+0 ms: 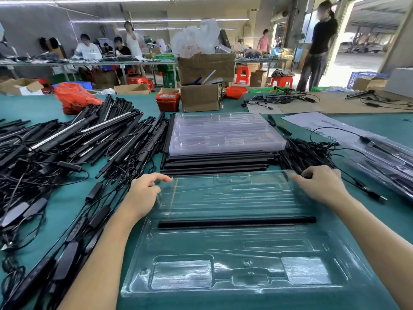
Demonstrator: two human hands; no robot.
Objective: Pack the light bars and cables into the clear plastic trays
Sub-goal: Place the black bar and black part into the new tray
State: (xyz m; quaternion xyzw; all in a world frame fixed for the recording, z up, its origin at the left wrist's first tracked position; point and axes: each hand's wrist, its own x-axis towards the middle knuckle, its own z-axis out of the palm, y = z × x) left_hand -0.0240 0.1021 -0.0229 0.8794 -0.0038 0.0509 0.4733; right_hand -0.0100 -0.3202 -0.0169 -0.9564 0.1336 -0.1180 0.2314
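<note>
Right at the bottom of the frame lies the open clear tray (223,276) on the green table (73,198), its moulded pockets nearest the camera bare. Across its middle sits one black light bar (237,222), lying sideways in a groove. Just above that, both hands are on the tray's far half. The left hand (144,193), centre left, has its fingers curled over the left edge of the clear plastic and looks to be pinching it. The right hand (321,184), centre right, reaches to the far right corner with fingers bent; it touches the plastic edge and a black part there, though whether it truly grips either I cannot tell. Beyond the hands, a neat row of black bars (214,163) lies flat, and behind them a stack of empty clear trays (223,133). Filling the left side is a big heap of light bars and cables (67,142), tangled together. On the right, more loose cables (312,151) sit beside a packed tray (384,166) at the frame's edge. Further back stand cardboard boxes (201,86), a red bag (74,97), and people at benches (89,61) in the upper left.
</note>
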